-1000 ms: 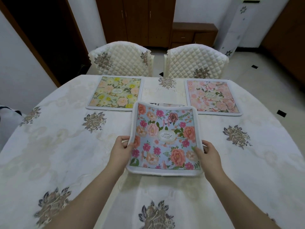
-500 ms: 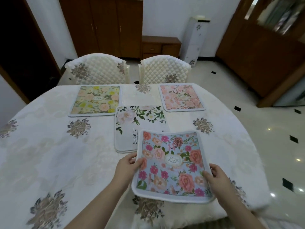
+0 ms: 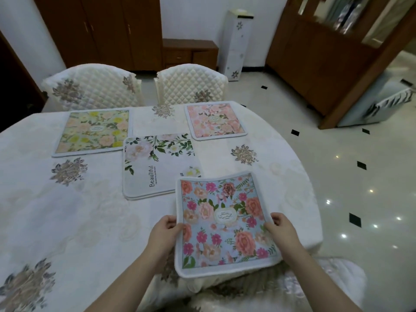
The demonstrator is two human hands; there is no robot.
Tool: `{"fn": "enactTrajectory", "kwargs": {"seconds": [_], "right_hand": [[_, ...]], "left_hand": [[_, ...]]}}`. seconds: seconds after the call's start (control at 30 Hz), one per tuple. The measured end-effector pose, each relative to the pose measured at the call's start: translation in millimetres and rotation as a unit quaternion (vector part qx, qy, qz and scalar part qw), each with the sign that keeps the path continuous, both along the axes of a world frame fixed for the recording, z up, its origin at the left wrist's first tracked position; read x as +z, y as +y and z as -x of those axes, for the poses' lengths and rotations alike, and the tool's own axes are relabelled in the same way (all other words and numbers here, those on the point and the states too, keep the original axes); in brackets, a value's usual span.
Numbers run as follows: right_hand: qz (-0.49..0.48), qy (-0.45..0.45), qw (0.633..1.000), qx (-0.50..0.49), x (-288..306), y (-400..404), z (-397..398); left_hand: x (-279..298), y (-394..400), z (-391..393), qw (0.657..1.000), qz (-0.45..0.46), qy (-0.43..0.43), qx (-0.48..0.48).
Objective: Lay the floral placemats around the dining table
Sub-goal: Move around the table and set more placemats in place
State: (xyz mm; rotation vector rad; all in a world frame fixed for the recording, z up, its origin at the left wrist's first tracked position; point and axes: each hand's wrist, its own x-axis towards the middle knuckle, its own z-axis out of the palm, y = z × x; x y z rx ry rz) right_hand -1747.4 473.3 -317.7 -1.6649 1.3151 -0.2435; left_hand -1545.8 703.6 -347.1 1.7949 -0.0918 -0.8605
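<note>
I hold a blue floral placemat by both side edges above the near right part of the dining table. My left hand grips its left edge and my right hand grips its right edge. A stack of white placemats printed "Beautiful" lies in the table's middle. A yellow floral placemat lies flat at the far left, in front of a chair. A pink floral placemat lies flat at the far right, in front of the other chair.
Two quilted cream chairs stand at the table's far side. Another covered chair seat sits under the near right edge. Glossy tiled floor spreads to the right, with wooden cabinets and a white standing unit behind.
I have carried the blue placemat off the white stack toward the near right edge of the table. The view has swung right, and the white stack now shows.
</note>
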Motion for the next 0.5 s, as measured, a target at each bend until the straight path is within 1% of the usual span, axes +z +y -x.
{"fn": "enactTrajectory", "kwargs": {"seconds": [0.13,0.3,0.4,0.5], "right_hand": [[-0.019,-0.02,1.0,0.008,-15.7,-33.0,12.8],[-0.02,-0.06,0.998,0.013,-30.9,-86.4,31.7],[-0.017,-0.047,0.998,0.047,-37.3,-116.8,38.9],[-0.034,-0.049,0.997,0.056,-43.6,-140.2,42.7]], "left_hand": [[-14.7,-27.8,17.7,0.998,-0.043,-0.038,-0.006],[-36.1,-71.7,50.4,0.994,-0.06,-0.065,0.065],[-40.7,-95.7,67.1,0.99,-0.081,-0.063,0.093],[-43.1,-116.0,76.3,0.986,-0.11,-0.083,0.091]]}}
